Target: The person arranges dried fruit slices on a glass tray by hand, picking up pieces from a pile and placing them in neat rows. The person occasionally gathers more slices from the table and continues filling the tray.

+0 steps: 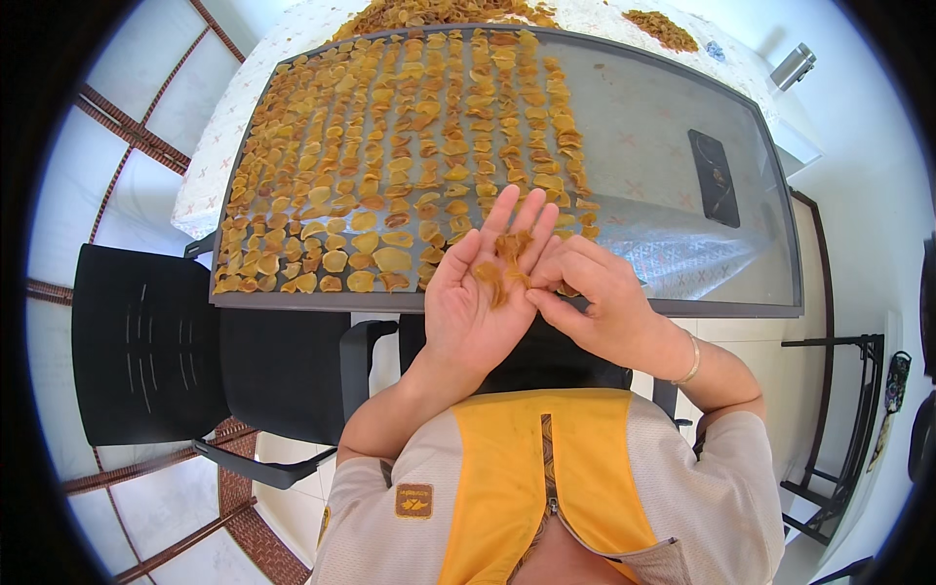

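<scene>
My left hand [479, 292] is held palm up over the near edge of a dark-framed glass panel [621, 95]. A few amber dried slices [490, 281] lie on its palm and fingers. My right hand [599, 292] meets it from the right, thumb and forefinger pinching the edge of a small dried slice [520, 278] at the palm. Beyond my hands, dried slices [428, 108] lie in columns across the left and middle of the panel. My left fingers hide part of the nearest columns.
A dark smartphone [714, 178] lies on the panel's right side. Behind the panel, a large heap of dried slices [439, 11] and a smaller pile [662, 31] rest on a patterned white tablecloth [208, 175]. A metal flask [793, 66] stands at far right. Black chairs [146, 344] are at left.
</scene>
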`<state>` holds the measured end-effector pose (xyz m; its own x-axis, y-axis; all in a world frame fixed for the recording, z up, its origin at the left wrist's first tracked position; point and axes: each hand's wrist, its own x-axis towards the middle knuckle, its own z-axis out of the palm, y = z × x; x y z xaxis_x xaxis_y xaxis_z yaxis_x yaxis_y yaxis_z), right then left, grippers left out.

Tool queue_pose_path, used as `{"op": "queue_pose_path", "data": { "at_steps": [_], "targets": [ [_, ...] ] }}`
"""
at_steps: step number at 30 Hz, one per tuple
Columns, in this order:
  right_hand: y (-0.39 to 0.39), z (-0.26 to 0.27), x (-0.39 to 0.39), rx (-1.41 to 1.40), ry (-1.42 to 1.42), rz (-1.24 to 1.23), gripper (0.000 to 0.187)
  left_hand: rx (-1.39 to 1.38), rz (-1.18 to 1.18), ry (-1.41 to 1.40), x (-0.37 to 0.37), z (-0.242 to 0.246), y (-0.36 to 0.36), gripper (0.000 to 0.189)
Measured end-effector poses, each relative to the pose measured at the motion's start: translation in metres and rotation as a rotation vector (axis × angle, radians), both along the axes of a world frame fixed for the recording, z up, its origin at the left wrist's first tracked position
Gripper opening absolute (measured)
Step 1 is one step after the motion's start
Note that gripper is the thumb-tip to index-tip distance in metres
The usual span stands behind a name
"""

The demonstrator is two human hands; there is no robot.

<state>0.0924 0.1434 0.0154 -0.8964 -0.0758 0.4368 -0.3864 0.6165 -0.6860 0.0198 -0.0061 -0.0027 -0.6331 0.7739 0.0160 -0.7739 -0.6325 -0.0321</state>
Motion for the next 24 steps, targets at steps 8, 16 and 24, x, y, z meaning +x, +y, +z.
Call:
{"op": "queue_pose_path", "data": {
  "at_steps": [8,16,24],
  "targets": [
    [-0.001,0.008,0.008,-0.160,-0.125,-0.051,0.011,0.022,-0.032,-0.032,0.003,-0.002,-0.003,0.049],
    [0.013,0.018,0.001,-0.762,-0.466,0.014,0.010,-0.177,-0.097,0.072,0.005,-0.014,-0.010,0.031],
    [0.023,0.012,-0.006,-0.865,-0.631,0.033,0.013,-0.260,-0.100,0.138,0.003,-0.006,-0.008,0.028]
  ]
}}
